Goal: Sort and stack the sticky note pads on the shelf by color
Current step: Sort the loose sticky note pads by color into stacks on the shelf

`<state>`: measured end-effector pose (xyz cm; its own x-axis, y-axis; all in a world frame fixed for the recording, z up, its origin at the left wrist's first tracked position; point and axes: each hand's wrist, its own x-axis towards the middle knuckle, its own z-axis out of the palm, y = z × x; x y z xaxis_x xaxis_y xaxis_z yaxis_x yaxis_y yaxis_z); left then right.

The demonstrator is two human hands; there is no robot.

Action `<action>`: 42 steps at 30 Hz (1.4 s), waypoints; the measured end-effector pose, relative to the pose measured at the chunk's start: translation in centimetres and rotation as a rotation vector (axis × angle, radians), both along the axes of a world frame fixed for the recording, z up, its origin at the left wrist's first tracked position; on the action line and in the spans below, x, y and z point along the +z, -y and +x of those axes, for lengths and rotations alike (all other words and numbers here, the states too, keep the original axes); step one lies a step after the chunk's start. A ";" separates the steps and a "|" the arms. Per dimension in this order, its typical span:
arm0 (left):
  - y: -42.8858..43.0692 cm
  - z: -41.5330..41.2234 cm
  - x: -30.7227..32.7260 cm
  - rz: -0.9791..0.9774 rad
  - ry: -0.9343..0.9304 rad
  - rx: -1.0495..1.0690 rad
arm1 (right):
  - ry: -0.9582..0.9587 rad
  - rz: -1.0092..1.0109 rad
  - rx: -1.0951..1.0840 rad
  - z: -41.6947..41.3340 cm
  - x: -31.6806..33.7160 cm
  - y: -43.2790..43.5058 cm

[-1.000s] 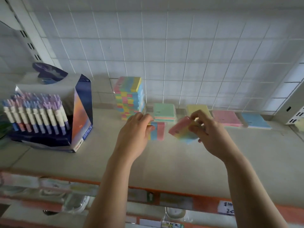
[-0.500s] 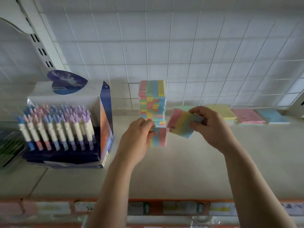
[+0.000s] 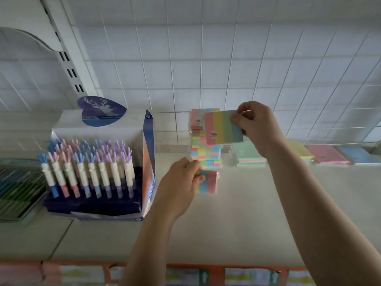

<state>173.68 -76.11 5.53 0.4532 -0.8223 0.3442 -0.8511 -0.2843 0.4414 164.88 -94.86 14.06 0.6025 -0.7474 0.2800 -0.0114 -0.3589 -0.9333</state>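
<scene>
Right hand (image 3: 255, 129): I see it pinching a striped pad (image 3: 223, 127) before the stack (image 3: 206, 155) top.
Left hand (image 3: 179, 186): grips a second pad (image 3: 209, 181) on the shelf (image 3: 247, 213).
Change: striped pad has risen.

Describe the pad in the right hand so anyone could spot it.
Find the tall striped stack against the tiled wall. In front of its top, the right hand pinches a pad. It alone is held high, showing pink, yellow, green and blue stripes.
</scene>
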 end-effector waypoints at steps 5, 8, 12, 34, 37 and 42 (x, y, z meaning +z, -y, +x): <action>-0.2 0.1 -0.1 0.000 -0.006 -0.006 | -0.061 0.050 0.027 1.6 -0.4 0.2; -0.3 0.1 -0.2 -0.007 0.001 -0.005 | -0.173 -0.023 0.065 1.2 -0.8 -0.4; -0.3 0.1 -0.3 -0.011 0.009 -0.004 | -0.107 0.012 0.054 0.5 -0.9 -1.1; -1.0 -0.9 0.1 -0.020 0.023 -0.001 | -0.177 -0.217 -0.066 3.5 -1.4 -0.2; -1.1 -1.0 0.0 -0.008 0.023 0.004 | -0.189 -0.233 -0.100 3.2 -1.3 -0.4; -1.1 -1.0 -0.2 -0.002 0.041 0.014 | -0.242 -0.292 -0.086 2.2 -1.7 -0.8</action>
<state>172.65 -74.99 5.37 0.4499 -0.8154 0.3643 -0.8644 -0.2951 0.4071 167.10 -94.10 12.36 0.6162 -0.7078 0.3455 -0.2605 -0.5971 -0.7587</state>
